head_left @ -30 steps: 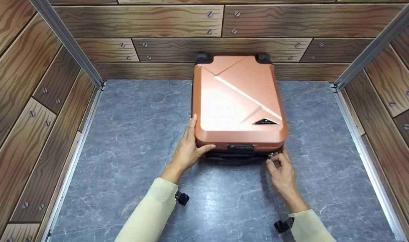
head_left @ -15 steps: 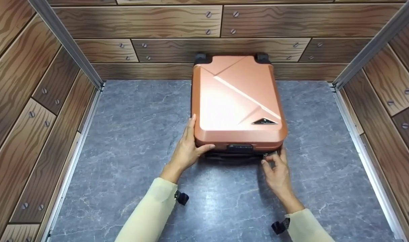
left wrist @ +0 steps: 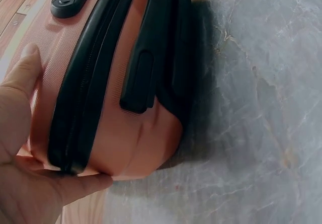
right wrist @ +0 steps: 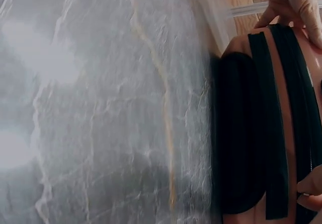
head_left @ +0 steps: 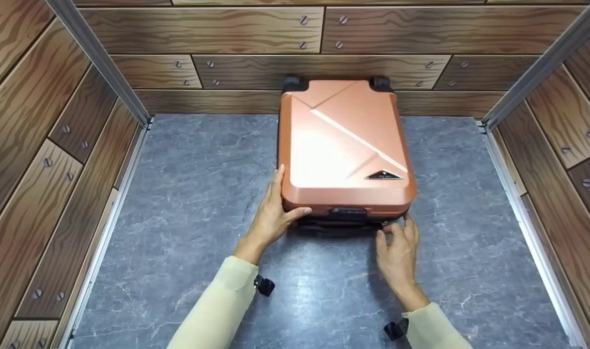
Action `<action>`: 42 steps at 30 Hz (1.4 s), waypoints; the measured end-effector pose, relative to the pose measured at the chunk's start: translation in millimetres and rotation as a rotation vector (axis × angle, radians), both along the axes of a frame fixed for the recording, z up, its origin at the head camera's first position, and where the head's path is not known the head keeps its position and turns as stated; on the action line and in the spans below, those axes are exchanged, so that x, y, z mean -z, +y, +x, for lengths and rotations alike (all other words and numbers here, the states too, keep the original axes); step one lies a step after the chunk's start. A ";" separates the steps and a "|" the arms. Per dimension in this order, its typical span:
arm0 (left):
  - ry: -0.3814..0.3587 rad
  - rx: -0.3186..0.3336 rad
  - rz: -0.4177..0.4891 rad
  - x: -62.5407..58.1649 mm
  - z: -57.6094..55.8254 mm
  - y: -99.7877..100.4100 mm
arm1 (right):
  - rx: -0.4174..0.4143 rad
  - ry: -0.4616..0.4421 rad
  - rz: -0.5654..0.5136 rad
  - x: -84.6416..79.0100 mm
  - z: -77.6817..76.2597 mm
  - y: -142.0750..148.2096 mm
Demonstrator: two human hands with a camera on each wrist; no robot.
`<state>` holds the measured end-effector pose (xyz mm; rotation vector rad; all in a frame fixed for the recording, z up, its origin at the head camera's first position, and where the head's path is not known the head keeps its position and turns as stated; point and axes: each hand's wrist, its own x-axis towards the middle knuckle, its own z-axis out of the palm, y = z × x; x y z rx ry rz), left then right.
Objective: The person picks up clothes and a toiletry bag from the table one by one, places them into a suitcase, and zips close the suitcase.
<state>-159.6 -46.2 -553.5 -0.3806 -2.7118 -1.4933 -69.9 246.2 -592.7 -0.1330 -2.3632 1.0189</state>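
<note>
Marbled floor [head_left: 198, 194], suitcase [head_left: 343, 145] closed: left hand [head_left: 270, 213], fingers straight, braces its near-left corner; right hand [head_left: 398, 252] pinches its zip pull [head_left: 384, 223], travel seemingly unfinished.

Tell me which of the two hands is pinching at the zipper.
The right hand: its thumb and finger pinch at the zipper, while the left hand grips the near left corner of the orange suitcase.

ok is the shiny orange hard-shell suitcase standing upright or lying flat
Lying flat. In the head view, the shiny orange hard-shell suitcase has its broad side facing up, its black wheels at the far end.
</note>
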 end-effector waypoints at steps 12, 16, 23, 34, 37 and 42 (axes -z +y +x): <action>0.054 -0.010 0.048 5.6 1.8 2.3 | -0.046 -0.148 -0.162 -8.3 -1.1 -10.2; 0.095 -0.035 0.021 5.8 1.2 1.1 | -0.066 -0.129 -0.139 -7.2 -2.3 -10.4; 0.107 -0.021 -0.012 4.6 2.6 3.2 | -0.006 -0.111 -0.017 -7.4 2.8 -7.6; 0.092 -0.021 -0.011 5.1 3.5 3.4 | 0.038 -0.057 0.144 -3.3 1.5 -10.1; 0.097 -0.020 -0.011 5.4 3.4 3.6 | 0.023 -0.026 0.128 0.2 1.8 -10.7; 0.096 -0.027 -0.006 6.1 2.8 2.7 | -0.010 0.030 0.136 3.2 0.1 -10.7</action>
